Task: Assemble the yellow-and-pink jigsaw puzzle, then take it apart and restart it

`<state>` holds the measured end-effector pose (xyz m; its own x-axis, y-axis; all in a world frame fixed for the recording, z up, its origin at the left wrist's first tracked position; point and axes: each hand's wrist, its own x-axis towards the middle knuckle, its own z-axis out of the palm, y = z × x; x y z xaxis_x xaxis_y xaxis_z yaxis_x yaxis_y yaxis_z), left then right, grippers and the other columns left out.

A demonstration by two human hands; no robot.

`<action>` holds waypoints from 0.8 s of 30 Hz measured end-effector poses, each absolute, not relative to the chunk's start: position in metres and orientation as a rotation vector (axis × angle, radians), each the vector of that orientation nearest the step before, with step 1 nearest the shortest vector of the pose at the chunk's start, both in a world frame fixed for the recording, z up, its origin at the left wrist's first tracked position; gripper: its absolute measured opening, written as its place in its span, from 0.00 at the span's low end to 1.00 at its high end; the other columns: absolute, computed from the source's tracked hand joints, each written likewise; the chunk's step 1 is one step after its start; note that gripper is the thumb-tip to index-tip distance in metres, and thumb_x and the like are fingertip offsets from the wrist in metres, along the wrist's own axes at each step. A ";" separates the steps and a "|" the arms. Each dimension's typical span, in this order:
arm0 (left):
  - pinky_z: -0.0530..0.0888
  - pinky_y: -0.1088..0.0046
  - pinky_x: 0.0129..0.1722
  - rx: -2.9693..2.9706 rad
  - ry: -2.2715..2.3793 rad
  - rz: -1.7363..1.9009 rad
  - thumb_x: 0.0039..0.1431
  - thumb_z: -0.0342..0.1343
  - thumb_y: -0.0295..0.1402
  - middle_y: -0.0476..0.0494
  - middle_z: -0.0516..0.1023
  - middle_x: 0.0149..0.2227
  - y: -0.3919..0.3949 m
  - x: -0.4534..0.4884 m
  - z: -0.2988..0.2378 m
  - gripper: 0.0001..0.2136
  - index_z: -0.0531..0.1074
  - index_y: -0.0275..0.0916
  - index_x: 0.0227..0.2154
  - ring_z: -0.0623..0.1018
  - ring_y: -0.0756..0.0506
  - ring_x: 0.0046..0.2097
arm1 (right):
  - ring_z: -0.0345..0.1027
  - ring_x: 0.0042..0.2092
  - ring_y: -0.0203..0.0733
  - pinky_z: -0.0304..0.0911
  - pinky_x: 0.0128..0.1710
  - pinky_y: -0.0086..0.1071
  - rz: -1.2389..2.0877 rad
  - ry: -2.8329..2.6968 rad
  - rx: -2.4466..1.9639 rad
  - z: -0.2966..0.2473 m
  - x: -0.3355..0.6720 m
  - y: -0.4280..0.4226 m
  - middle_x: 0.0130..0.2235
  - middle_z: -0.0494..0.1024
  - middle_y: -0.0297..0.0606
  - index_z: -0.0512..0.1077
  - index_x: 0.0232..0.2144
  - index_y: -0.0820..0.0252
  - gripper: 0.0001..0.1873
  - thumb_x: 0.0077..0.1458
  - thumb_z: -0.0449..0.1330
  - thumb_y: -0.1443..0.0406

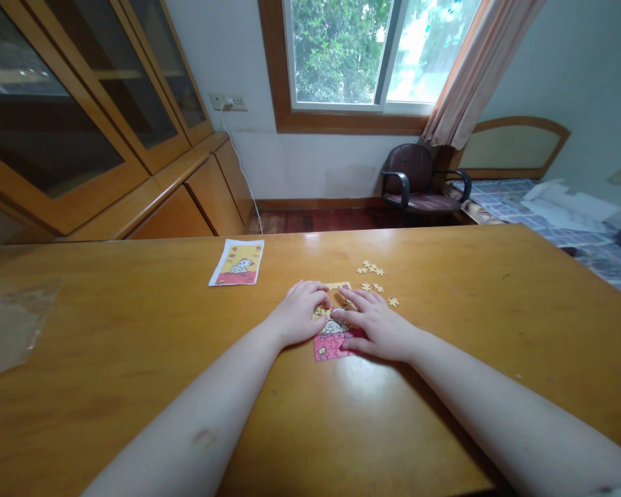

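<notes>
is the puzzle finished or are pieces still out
Unfinished: loose pieces lie on the table, apart from the puzzle under the left hand and right hand.

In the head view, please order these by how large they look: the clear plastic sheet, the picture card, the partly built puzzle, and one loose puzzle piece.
1. clear plastic sheet
2. picture card and partly built puzzle: they look alike, and the puzzle is partly covered, so not ranked
3. loose puzzle piece
</notes>
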<state>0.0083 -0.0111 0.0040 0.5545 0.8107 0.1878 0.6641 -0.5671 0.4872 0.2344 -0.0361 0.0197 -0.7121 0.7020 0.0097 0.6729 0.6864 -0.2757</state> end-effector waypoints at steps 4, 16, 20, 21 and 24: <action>0.68 0.58 0.54 2.402 1.301 0.611 0.51 0.50 0.23 0.44 0.76 0.45 -0.007 0.007 0.004 0.08 0.73 0.40 0.29 0.72 0.41 0.50 | 0.47 0.65 0.60 0.43 0.62 0.57 0.365 -2.774 -1.139 0.018 0.236 -0.036 0.67 0.52 0.51 0.68 0.57 0.50 0.31 0.56 0.57 0.45; 0.70 0.60 0.50 2.363 1.392 0.691 0.49 0.50 0.19 0.48 0.80 0.37 -0.001 0.001 -0.001 0.15 0.78 0.43 0.19 0.75 0.42 0.45 | 0.48 0.65 0.60 0.43 0.62 0.57 0.363 -2.759 -1.161 0.017 0.236 -0.036 0.67 0.52 0.51 0.68 0.57 0.51 0.32 0.55 0.57 0.44; 0.69 0.59 0.50 2.390 1.370 0.684 0.49 0.51 0.19 0.49 0.80 0.36 0.001 0.001 -0.004 0.16 0.79 0.44 0.20 0.75 0.42 0.45 | 0.49 0.65 0.59 0.42 0.62 0.57 0.366 -2.757 -1.194 0.017 0.236 -0.035 0.67 0.53 0.52 0.66 0.59 0.51 0.34 0.55 0.56 0.44; 0.69 0.59 0.50 2.396 1.361 0.680 0.49 0.51 0.19 0.49 0.81 0.36 0.001 0.001 -0.004 0.16 0.79 0.44 0.20 0.75 0.42 0.45 | 0.49 0.65 0.59 0.42 0.63 0.57 0.367 -2.757 -1.192 0.017 0.236 -0.035 0.67 0.53 0.52 0.66 0.59 0.51 0.34 0.55 0.56 0.44; 0.69 0.59 0.51 2.413 1.340 0.671 0.48 0.51 0.18 0.50 0.81 0.34 0.000 0.001 -0.002 0.16 0.79 0.44 0.19 0.75 0.42 0.45 | 0.48 0.65 0.58 0.41 0.63 0.55 0.374 -2.766 -1.160 0.018 0.236 -0.036 0.67 0.52 0.51 0.66 0.58 0.50 0.33 0.56 0.56 0.44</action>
<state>0.0013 0.0002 -0.0019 0.4557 0.8535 0.2526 0.7136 -0.5199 0.4696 0.2360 -0.0359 0.0181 -0.6994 0.7146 0.0140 0.6852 0.6759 -0.2715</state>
